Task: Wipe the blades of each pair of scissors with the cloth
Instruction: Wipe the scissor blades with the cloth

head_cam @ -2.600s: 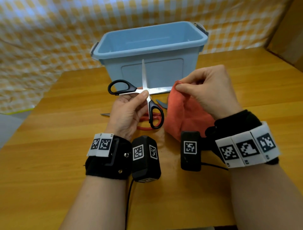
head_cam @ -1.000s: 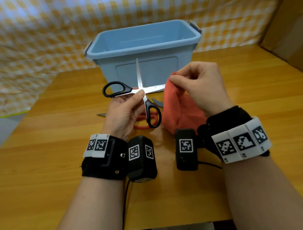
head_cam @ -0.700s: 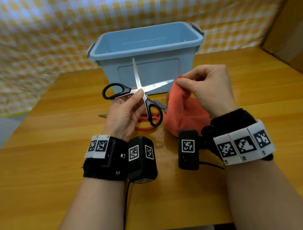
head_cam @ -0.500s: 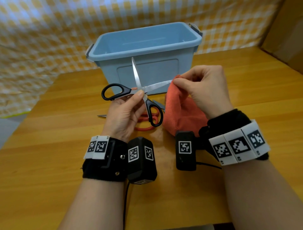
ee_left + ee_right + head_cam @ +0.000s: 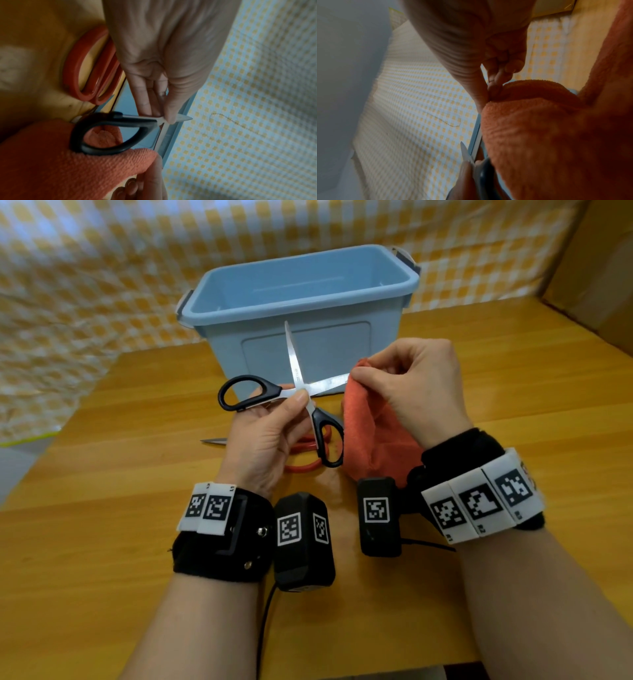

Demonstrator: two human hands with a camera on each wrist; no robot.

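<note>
Black-handled scissors (image 5: 301, 395) are held up above the desk (image 5: 102, 508), in front of the blue bin (image 5: 301, 302), with their blades spread wide: one points up and away, the other points right. The left hand (image 5: 263, 440) pinches them at the pivot, thumb on the near side and fingers behind, as the left wrist view shows. The right hand (image 5: 414, 385) has thumb and fingertips pinched on a fold of the orange cloth (image 5: 373, 433), which wraps the tip end of the right-pointing blade; the rest of the cloth hangs down to the desk. Behind the left hand, red-handled scissors (image 5: 305, 453) lie flat on the desk with the blade tip showing to the left. A yellow checked sheet (image 5: 102, 268) hangs on the far side.
</note>
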